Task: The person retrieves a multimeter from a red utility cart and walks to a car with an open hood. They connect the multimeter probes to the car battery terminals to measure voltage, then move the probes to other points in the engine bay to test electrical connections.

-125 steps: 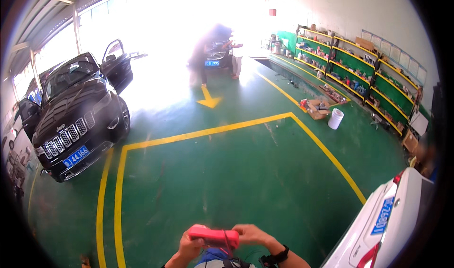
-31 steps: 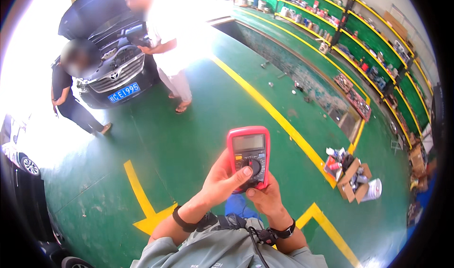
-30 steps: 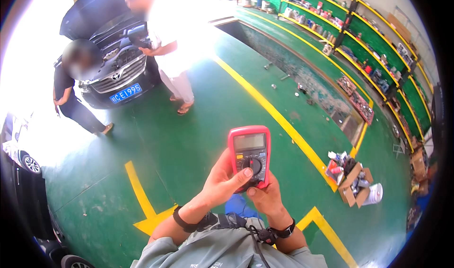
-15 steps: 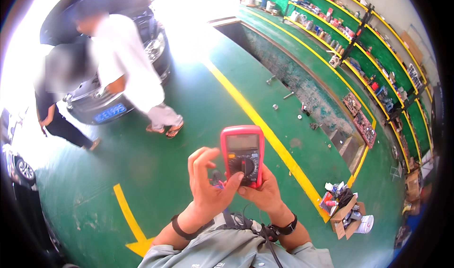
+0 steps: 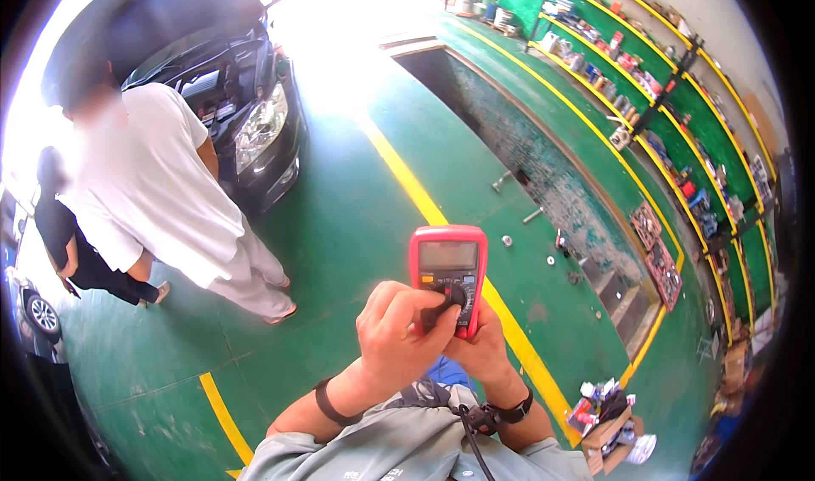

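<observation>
A red-cased digital multimeter (image 5: 448, 260) is held upright in front of my body, its grey screen and dark face turned toward me. My right hand (image 5: 482, 347) grips its lower right side; most of those fingers are hidden behind the case. Thumb and fingers of my left hand (image 5: 397, 328) pinch the round black dial (image 5: 458, 294) in the middle of the meter, covering part of it. A dark cable (image 5: 472, 447) hangs down over the front of my grey clothing.
Ahead on the left, a person in white (image 5: 170, 175) stands by a dark car (image 5: 284, 154) with its hood raised; another person in dark clothes (image 5: 64, 235) is beyond. A sunken pit (image 5: 526, 133) lies right of the yellow line. Shelves (image 5: 671, 107) and a cardboard box (image 5: 607, 438) are at right.
My left fingers have come down onto the dial and closed on it. The person in white has moved nearer and toward the left. My view has shifted slightly.
</observation>
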`<move>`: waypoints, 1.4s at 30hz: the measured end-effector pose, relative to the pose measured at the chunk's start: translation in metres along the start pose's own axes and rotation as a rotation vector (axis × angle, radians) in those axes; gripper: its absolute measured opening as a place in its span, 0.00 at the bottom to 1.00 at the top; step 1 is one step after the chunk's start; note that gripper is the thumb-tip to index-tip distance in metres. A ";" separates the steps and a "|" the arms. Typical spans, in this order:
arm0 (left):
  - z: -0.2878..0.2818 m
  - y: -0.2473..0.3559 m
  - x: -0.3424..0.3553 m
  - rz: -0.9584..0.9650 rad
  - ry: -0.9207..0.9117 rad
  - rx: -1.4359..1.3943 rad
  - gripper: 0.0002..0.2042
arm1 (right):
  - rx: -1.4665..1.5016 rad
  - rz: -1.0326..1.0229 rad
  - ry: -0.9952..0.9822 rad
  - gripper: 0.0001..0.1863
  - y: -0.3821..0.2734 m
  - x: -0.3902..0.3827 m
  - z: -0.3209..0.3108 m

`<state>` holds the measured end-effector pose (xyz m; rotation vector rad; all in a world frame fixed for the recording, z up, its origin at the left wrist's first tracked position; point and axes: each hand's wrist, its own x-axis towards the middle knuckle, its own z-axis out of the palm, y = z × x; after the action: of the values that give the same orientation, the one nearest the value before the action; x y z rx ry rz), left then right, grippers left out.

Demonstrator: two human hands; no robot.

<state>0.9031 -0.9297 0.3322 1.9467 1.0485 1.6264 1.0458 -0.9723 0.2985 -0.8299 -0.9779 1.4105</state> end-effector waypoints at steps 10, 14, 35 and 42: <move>0.051 -0.132 0.153 -0.031 0.066 0.114 0.15 | 0.147 0.066 -0.274 0.33 0.000 0.245 -0.053; 0.035 -0.184 0.206 -0.411 0.210 -0.241 0.27 | 0.227 0.208 -0.393 0.35 -0.004 0.340 -0.062; -0.027 -0.412 0.449 -0.246 0.335 0.379 0.13 | -0.043 0.165 -0.482 0.31 0.047 0.684 0.056; -0.061 -0.476 0.491 -0.166 0.345 0.471 0.12 | -0.051 0.274 -0.592 0.34 0.071 0.767 0.089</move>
<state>0.7278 -0.2658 0.3338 1.8093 1.8181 1.7774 0.8767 -0.2161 0.3120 -0.6037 -1.3867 1.9343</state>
